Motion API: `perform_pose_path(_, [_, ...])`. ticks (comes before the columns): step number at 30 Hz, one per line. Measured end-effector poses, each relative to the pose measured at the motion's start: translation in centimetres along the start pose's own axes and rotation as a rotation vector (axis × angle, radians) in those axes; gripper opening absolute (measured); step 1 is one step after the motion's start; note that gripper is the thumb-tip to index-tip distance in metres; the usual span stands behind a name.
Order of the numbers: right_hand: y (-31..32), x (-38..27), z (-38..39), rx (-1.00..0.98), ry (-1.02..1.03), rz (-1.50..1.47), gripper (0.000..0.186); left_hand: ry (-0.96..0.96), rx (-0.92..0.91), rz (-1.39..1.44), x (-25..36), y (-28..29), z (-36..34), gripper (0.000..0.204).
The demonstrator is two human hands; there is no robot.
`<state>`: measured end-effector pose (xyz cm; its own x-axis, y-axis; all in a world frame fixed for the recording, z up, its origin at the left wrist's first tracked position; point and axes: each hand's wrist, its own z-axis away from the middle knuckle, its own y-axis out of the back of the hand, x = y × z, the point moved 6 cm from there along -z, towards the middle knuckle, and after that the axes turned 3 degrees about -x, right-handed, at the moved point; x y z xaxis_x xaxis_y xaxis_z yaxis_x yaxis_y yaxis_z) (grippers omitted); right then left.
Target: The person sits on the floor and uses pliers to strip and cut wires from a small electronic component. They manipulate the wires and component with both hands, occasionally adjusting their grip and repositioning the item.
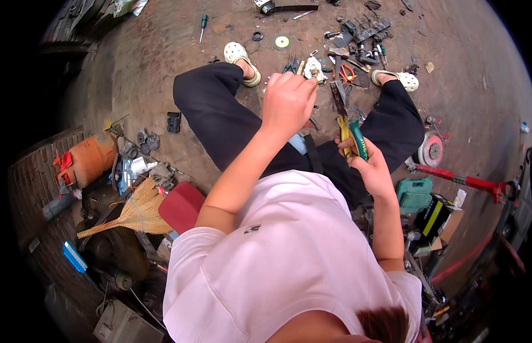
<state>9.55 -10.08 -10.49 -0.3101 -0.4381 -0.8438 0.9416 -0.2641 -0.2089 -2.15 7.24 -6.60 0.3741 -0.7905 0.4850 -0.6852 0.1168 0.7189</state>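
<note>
Gritty brown floor (146,71), metal pliers (341,110) (long-jawed)

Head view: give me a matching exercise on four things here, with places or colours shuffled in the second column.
Column one
1. Pliers
2. Broom
3. Cylinder
4. Screwdriver

Column two
A. Orange, at the picture's left
B. On the ground, beyond the left shoe
C. In the right hand
D. Straw-coloured

Right pairs: 1-C, 2-D, 3-A, 4-B
</note>
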Motion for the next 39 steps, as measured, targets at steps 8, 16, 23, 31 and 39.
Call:
perform_pose_path(8, [1.0, 0.5, 2.6, -0.119, -0.075, -0.128, 0.032, -0.228, -0.117, -0.007, 1.8, 0.3, 0.7, 0.020])
perform_pose_path(16, [2.9, 0.4, 4.1, -0.275, -0.225, -0.218, 0.027, -0.384, -0.217, 0.133, 2.2, -0.2, 0.4, 0.023])
perform_pose_path(23, [3.2, 0.0, 4.2, -0.340, -0.216, -0.314, 0.023, -0.406, -0.235, 0.136, 1.9, -0.7, -0.4, 0.025])
perform_pose_path(31, [4.3, 1.0, 3.1, -0.317, -0.268, -0.282, 0.021, -0.400, -0.285, 0.149, 1.3, -1.6, -0.8, 0.025])
perform_pose_path(39, [1.9, 0.8, 2.6, -0.317, -0.224, -0.490, 0.010, -0.220, -0.354, 0.352, 0.8, -3.0, -1.1, 0.028])
